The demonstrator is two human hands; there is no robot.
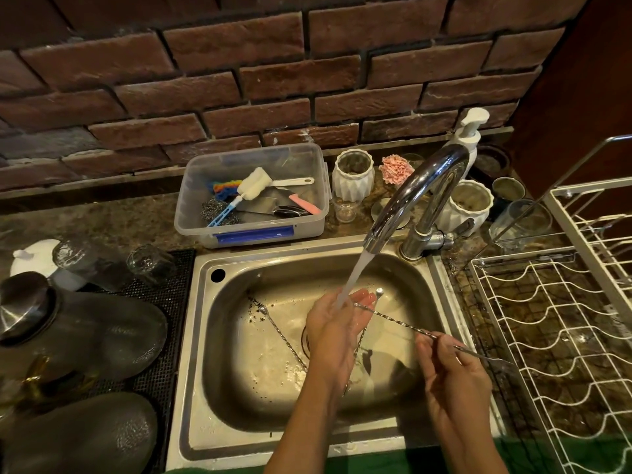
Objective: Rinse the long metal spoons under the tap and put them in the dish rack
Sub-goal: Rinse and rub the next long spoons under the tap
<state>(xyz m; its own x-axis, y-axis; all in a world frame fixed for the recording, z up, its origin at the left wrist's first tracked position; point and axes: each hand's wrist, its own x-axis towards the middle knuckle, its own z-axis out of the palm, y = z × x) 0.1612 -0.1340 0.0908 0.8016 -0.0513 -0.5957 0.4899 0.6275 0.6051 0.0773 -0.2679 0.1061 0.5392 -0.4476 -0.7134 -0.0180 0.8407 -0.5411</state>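
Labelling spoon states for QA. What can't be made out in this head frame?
- Held spoon: bowl end hidden behind left hand and water stream.
- Spoons lying in the sink: partly hidden by left hand, count unclear.
- Dish rack: cut off by right edge.

You stood in a home kitchen, at a steel sink (pixel 205 336) set in a speckled stone counter (pixel 119 217) against a brick wall (pixel 273 80). A running tap (pixel 410 196), a tub of scrubbing brushes (pixel 253 196) and a white wire dish rack (pixel 554 336) showed it.
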